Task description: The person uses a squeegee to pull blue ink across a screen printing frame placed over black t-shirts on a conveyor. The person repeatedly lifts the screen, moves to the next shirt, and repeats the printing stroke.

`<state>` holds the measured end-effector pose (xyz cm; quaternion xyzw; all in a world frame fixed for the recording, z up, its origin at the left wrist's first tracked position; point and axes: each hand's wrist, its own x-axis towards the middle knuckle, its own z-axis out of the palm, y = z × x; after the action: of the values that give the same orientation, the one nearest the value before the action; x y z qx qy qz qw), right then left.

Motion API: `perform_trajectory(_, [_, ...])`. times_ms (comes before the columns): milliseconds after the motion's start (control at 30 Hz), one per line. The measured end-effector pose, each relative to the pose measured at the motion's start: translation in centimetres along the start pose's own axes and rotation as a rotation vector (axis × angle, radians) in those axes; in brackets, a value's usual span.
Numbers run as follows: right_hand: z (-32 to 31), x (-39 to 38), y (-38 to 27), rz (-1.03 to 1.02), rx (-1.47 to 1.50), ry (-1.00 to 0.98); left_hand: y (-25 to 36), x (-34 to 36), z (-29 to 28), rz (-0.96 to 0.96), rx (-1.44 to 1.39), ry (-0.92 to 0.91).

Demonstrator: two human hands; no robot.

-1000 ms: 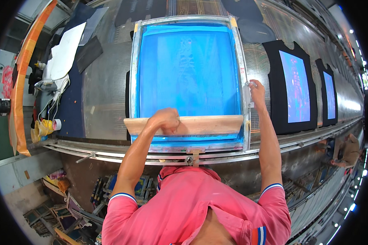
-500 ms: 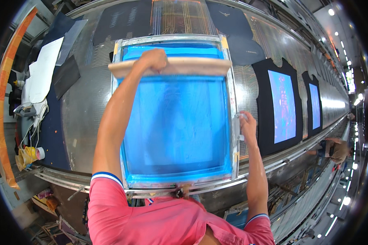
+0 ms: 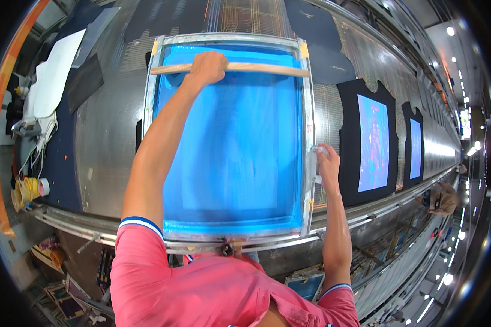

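My left hand is closed over the top of a wooden-handled squeegee, which lies crosswise near the far end of a printing screen. Blue ink is pooled beyond it, inside the metal screen frame. The mesh between the squeegee and me is covered in blue, with a darker shape showing dimly through it. At the frame's right side, my right hand has its fingers curled round a small light-coloured handle fixed to that edge.
Black shirt pieces with bright prints lie on the long metal table to the right. On the left are a white sheet, cables and a yellow tape roll. A metal rail runs along the near edge. Another person is far right.
The squeegee has tipped, so its broad face has given way to its narrow top edge. My left hand stays on it, and my right hand stays at the frame's side. The view has shifted slightly.
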<state>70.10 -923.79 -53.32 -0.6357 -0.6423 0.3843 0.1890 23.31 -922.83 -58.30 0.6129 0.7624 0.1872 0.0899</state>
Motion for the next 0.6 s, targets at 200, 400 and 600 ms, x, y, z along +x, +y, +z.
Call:
perform_trajectory(200, [-0.6,0.7,0.9,-0.033,-0.027,0.023,5.5,-14.8,1.9,0.053,-0.080,0.068])
perform_trajectory(400, [-0.7,1.2,0.5,-0.007,0.035,-0.039,13.4,-34.0,2.2,0.066,-0.143,0.096])
perform_trajectory(600, [0.6,1.7,1.2,-0.236,-0.048,0.103,19.8,-47.7,3.5,0.086,0.010,0.157])
